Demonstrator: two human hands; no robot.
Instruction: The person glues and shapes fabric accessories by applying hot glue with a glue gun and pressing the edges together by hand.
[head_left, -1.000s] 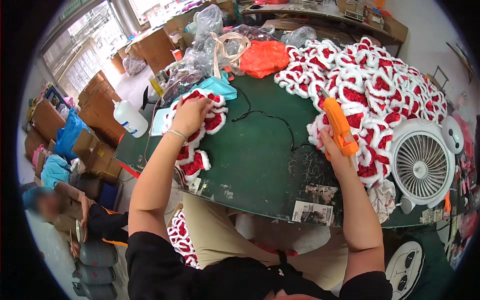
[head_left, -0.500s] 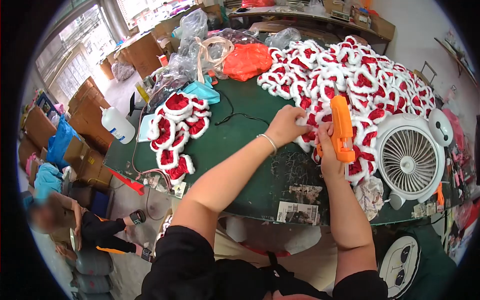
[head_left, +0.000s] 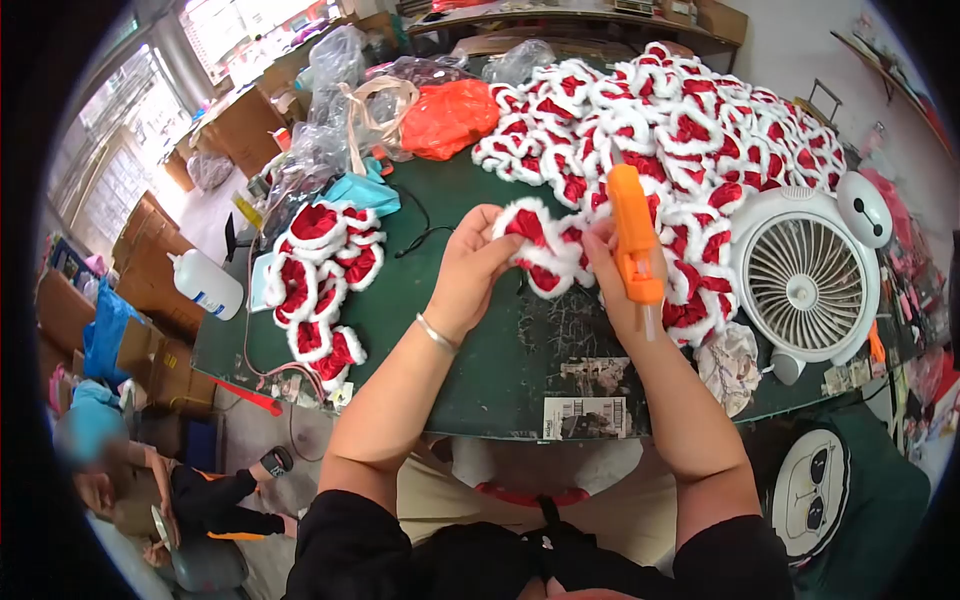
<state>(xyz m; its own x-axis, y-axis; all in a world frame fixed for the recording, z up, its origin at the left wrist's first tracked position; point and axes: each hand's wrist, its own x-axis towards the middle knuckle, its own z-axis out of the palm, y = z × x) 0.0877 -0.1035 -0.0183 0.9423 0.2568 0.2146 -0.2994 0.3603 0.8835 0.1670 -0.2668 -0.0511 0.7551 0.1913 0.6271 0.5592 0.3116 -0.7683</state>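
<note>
In front of me, over the table, a small red cloth piece with white fluffy trim [head_left: 527,222] is pinched between the thumb and fingers of my left hand [head_left: 466,268]. My right hand [head_left: 612,275] is closed around an orange glue gun [head_left: 633,230], its nozzle pointing up and away, a clear stick showing at the lower end. Fingertips of the right hand are at the right side of the trimmed piece; whether they grip it too is hard to tell. Behind both hands spreads a large heap of similar red and white pieces [head_left: 690,130].
A smaller group of trimmed pieces [head_left: 312,285] lies at the left of the green table [head_left: 480,370]. A white fan [head_left: 803,290] stands at the right. Plastic bags, a red bag [head_left: 450,118] and a white bottle [head_left: 208,285] are around the far and left edges. A person [head_left: 150,480] sits lower left.
My left hand has drawn back from the heap toward the left and now holds a trimmed piece. The right hand has shifted left with the glue gun. The view has turned slightly.
</note>
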